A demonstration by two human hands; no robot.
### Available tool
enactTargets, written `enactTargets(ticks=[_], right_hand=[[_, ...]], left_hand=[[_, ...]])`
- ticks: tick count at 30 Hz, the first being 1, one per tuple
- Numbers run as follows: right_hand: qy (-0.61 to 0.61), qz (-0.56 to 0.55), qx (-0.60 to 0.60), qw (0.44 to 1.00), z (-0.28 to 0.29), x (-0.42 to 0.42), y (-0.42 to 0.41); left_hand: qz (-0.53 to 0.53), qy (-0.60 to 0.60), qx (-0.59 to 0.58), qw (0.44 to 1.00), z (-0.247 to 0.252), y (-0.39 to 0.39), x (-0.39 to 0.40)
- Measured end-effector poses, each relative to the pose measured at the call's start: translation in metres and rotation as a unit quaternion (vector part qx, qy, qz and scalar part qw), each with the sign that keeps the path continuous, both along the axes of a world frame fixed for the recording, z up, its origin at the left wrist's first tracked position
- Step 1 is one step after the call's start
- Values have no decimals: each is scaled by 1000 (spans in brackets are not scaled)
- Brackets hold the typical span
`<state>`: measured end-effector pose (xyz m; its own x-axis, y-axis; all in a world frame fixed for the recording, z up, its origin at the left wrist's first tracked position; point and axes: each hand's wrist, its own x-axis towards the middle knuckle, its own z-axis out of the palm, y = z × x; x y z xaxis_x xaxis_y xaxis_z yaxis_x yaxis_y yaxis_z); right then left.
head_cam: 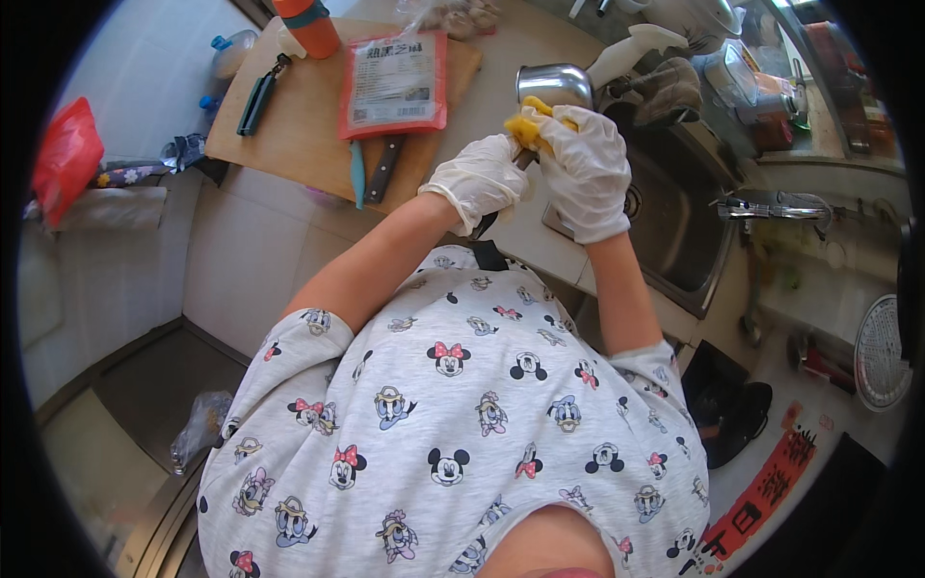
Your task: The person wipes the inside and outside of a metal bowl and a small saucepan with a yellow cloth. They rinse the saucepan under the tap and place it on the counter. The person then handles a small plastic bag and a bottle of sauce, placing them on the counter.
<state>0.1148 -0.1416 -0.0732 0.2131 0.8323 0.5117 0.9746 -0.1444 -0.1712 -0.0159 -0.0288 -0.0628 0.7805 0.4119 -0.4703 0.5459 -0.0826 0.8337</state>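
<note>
A shiny stainless-steel ladle (555,84) with a deep bowl is held up before me, over the counter beside the sink. My left hand (480,180), in a white disposable glove, grips its handle; the handle's dark end (484,225) sticks out below the fist. A yellow cloth (526,131) is bunched in my right hand (584,170), also gloved in white. The cloth lies against the handle just below the bowl, and the right fingers hide part of both.
The sink (672,209) with its faucet (773,209) is at right. On the left, a wooden cutting board (303,94) bears a red-edged food packet (394,87), a black-handled knife (383,170), a blue-handled tool (357,173), a green-handled peeler (258,101) and an orange bottle (311,29).
</note>
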Motion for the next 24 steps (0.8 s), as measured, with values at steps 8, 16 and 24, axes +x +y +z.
enactTargets(ticks=[8, 16, 24], right_hand=[[215, -27, 97, 971, -32, 14, 14], [-58, -108, -21, 992, -34, 47, 44], [324, 67, 14, 944, -45, 51, 4]], left_hand=[[-2, -54, 119, 991, -28, 18, 14], [-27, -24, -129, 991, -35, -4, 13], [14, -9, -167, 986, -44, 12, -4]])
